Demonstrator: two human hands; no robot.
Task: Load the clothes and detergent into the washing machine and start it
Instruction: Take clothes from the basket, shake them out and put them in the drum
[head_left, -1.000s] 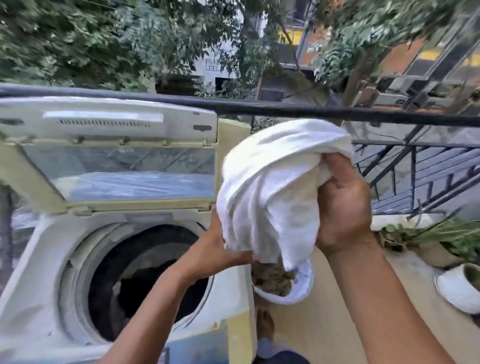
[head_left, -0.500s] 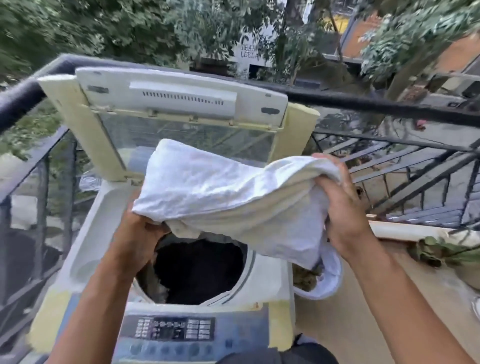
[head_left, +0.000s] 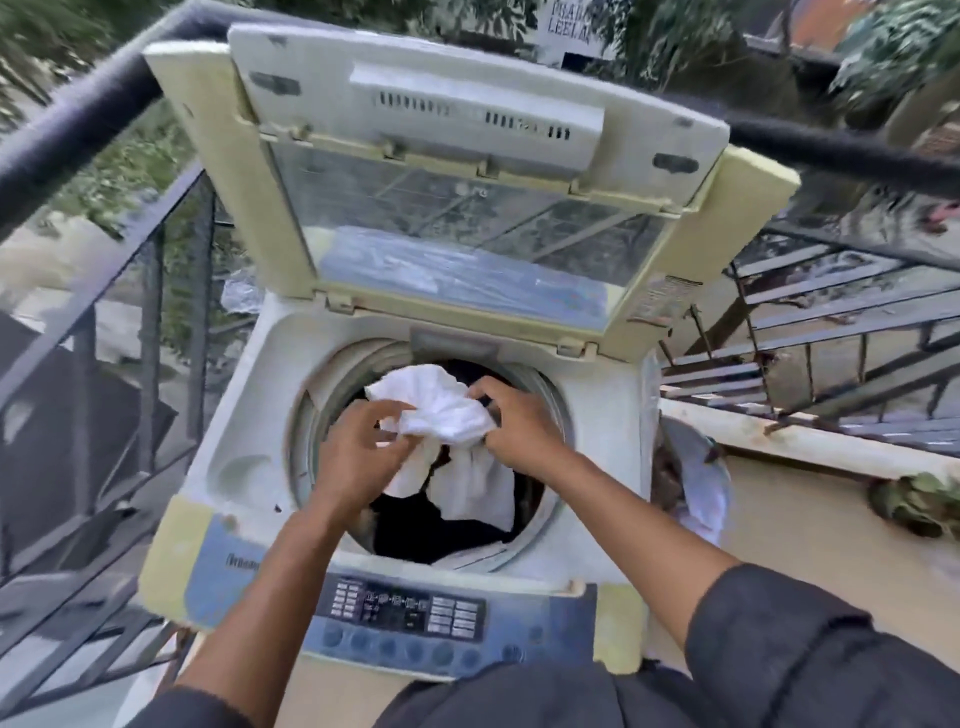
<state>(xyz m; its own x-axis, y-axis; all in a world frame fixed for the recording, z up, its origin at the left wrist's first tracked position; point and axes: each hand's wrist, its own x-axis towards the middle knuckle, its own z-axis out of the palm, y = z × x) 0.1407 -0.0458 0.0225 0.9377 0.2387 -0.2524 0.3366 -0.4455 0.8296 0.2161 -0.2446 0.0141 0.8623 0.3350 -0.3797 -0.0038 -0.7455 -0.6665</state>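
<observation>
Bunching between both hands' fingers (head_left: 387, 410), the towel (head_left: 439, 402).

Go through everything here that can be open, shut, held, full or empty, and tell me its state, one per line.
Yellowed white top-loading washing machine: open, not visibly running.
Clear-windowed hinged lid: raised upright.
Round drum opening: partly filled with dark clothes.
White terry towel: bunched, held over the drum, its end hanging inside.
Left hand: grips the towel.
Right hand: grips the towel.
Blue button control panel: untouched.
</observation>
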